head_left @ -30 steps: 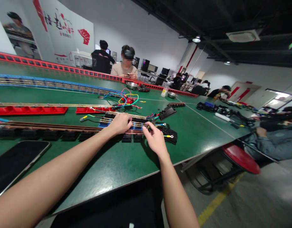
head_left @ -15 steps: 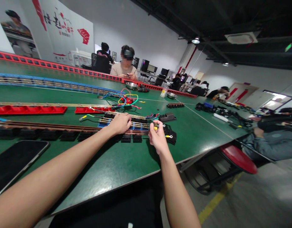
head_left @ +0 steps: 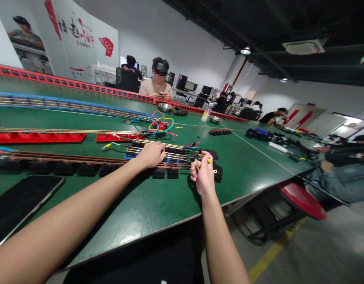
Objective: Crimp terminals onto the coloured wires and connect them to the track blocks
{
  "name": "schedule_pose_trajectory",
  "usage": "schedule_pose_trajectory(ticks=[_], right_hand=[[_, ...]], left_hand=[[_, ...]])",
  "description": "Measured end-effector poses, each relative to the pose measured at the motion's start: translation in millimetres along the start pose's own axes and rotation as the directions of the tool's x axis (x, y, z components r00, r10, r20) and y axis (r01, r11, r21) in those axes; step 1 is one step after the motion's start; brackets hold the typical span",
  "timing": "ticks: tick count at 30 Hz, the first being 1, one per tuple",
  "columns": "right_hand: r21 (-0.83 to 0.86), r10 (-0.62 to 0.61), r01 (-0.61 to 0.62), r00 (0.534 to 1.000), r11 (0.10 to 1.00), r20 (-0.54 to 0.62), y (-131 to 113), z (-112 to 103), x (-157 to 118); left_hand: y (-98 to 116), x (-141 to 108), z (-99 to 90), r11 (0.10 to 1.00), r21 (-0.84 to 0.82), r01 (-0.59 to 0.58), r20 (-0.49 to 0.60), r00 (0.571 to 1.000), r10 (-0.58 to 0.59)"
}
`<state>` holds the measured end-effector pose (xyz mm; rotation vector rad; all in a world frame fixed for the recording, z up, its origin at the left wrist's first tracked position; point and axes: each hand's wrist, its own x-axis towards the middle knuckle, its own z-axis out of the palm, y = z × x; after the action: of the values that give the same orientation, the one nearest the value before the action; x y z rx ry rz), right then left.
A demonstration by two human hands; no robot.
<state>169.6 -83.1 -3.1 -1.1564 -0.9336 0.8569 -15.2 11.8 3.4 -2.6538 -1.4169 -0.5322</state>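
Observation:
My left hand rests on a track section of brass rods, copper-coloured bars and blue and black supports, its fingers curled down over the rods and partly hidden. At the right end of that section, my right hand is closed around a small screwdriver with a yellow-and-black handle; its tip is hidden. Beside the right hand lie black blocks and a wire's ring terminal. Thin coloured wires bunch just behind the section. A green-yellow wire with a ring terminal sticks out to its left.
A phone lies at the near left. Red supports and a blue track run across the green table. Metal bowls, a power drill and a bottle stand farther back. A person sits opposite; a red stool is at right.
My right hand has shifted slightly right and turned, with the yellow-and-black screwdriver now lying across its fingers. My left hand stays on the track section. The view has shifted slightly.

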Motion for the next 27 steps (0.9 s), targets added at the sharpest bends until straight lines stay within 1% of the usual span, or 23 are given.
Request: schedule_pose_trajectory(ticks=[1,2,4,5,7,10,13,16,19,22,25,27], right_hand=[[-0.148,-0.066,0.064,0.998,0.987,-0.008,2,-1,-2],[-0.295,-0.135,0.126,0.991,0.947,-0.010,3,-3,-4],[-0.521,-0.243,0.201,0.970,0.830,-0.013,6,-5,-7],[-0.588,-0.272,0.208,0.962,0.782,-0.021,7,-6,-9],[-0.656,-0.295,0.190,0.954,0.731,-0.052,6,-7,-14],[-0.680,-0.325,0.172,0.940,0.712,-0.102,0,-9,-22],[-0.607,-0.361,0.214,0.923,0.765,-0.130,-7,-15,-25],[-0.492,-0.348,0.258,0.932,0.832,-0.100,-10,-23,-13],[-0.455,-0.302,0.243,0.951,0.857,-0.061,-6,-29,8],[-0.482,-0.282,0.226,0.958,0.847,-0.046,0,-28,23],[-0.503,-0.277,0.227,0.961,0.834,-0.025,3,-23,28],[-0.485,-0.254,0.212,0.967,0.849,-0.023,3,-20,28]], left_hand=[[0,0,0.2,1.000,0.003,-0.002,-0.001,1.000,0.002],[0,0,0.3,1.000,0.008,-0.002,-0.002,1.000,0.002],[0,-1,0.3,1.000,0.014,-0.004,-0.002,1.000,0.004],[1,-1,0.2,1.000,0.014,-0.006,-0.003,1.000,0.006],[1,-2,-0.1,1.000,0.009,-0.009,-0.008,1.000,0.009],[1,-3,-0.7,1.000,-0.001,-0.008,-0.008,1.000,0.008],[1,-3,-1.1,1.000,-0.006,-0.007,-0.004,1.000,0.007],[1,-2,-1.3,1.000,-0.008,-0.013,-0.008,1.000,0.013],[1,-2,-1.8,1.000,0.000,-0.008,0.001,1.000,0.008],[1,-2,-2.1,1.000,0.006,-0.006,0.008,1.000,0.005],[2,-1,-1.9,1.000,0.001,-0.002,0.012,1.000,0.002],[2,-1,-1.5,1.000,0.004,0.000,0.013,1.000,0.000]])
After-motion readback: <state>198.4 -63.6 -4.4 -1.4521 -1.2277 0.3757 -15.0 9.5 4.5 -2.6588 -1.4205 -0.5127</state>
